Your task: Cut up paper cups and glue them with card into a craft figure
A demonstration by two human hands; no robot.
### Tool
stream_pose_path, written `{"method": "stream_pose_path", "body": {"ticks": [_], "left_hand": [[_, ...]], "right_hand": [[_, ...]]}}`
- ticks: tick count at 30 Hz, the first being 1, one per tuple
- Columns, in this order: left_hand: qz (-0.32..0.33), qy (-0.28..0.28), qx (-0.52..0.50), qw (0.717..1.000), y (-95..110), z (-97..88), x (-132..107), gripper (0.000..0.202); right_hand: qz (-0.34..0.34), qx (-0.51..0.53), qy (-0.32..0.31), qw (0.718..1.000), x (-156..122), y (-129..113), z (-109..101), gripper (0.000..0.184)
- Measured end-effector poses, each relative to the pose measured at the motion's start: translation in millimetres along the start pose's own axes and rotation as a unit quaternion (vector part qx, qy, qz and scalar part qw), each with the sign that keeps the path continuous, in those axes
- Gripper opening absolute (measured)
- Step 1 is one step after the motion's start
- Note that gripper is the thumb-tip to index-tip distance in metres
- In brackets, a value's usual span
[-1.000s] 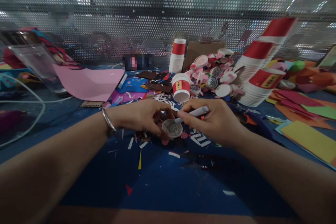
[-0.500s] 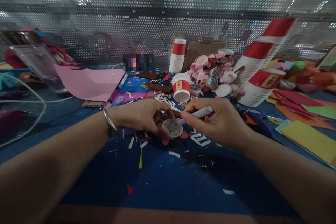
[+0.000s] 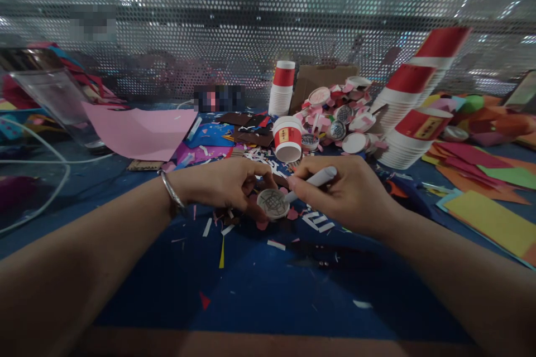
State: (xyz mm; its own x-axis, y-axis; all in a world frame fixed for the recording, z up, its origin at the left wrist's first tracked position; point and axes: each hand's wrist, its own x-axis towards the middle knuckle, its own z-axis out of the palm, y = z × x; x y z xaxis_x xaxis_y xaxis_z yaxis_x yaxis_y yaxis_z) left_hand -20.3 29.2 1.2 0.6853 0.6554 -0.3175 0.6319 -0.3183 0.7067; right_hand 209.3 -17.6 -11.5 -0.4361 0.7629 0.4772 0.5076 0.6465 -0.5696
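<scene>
My left hand (image 3: pixel 228 185), with a silver bangle at the wrist, grips the left edge of a paper cup bottom (image 3: pixel 272 204) between thumb and fingers. This is a round white disc with dark crossing lines drawn on its face and pink paper tabs around its rim. In my right hand (image 3: pixel 343 187) is a marker (image 3: pixel 317 181) with a pale grey barrel, held in a writing grip. Its tip end meets the disc's right edge; the exact contact is too small to make out. Paper scraps (image 3: pixel 317 221) lie around both hands.
A red-and-white paper cup (image 3: pixel 287 139) lies beyond my hands, before a heap of similar discs (image 3: pixel 335 114). Stacked cups (image 3: pixel 408 139) lean at the right, beside coloured paper (image 3: pixel 489 220). Pink paper (image 3: pixel 142 131) and a clear bottle (image 3: pixel 54 100) occupy the left. Perforated metal (image 3: pixel 251 50) stands behind.
The whole view has shifted slightly. Both hands keep their grips, and the marker's tilt has changed a little. More dark lines seem to show on the disc.
</scene>
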Motion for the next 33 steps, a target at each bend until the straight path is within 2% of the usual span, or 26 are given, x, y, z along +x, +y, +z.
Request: {"method": "stream_pose_path", "body": {"ticks": [13, 23, 33], "left_hand": [[0.012, -0.010, -0.018, 1.000, -1.4, 1.0, 1.2, 0.057], [0.001, -0.013, -0.039, 0.999, 1.0, 2.2, 1.2, 0.052], [0.015, -0.008, -0.041, 0.999, 1.8, 1.4, 0.9, 0.056]], "right_hand": [[0.012, 0.028, -0.010, 0.999, 1.2, -1.1, 0.2, 0.025], [0.047, 0.091, -0.057, 0.993, 2.5, 1.0, 5.0, 0.027], [0.035, 0.109, -0.044, 0.992, 2.6, -0.5, 9.4, 0.025]]}}
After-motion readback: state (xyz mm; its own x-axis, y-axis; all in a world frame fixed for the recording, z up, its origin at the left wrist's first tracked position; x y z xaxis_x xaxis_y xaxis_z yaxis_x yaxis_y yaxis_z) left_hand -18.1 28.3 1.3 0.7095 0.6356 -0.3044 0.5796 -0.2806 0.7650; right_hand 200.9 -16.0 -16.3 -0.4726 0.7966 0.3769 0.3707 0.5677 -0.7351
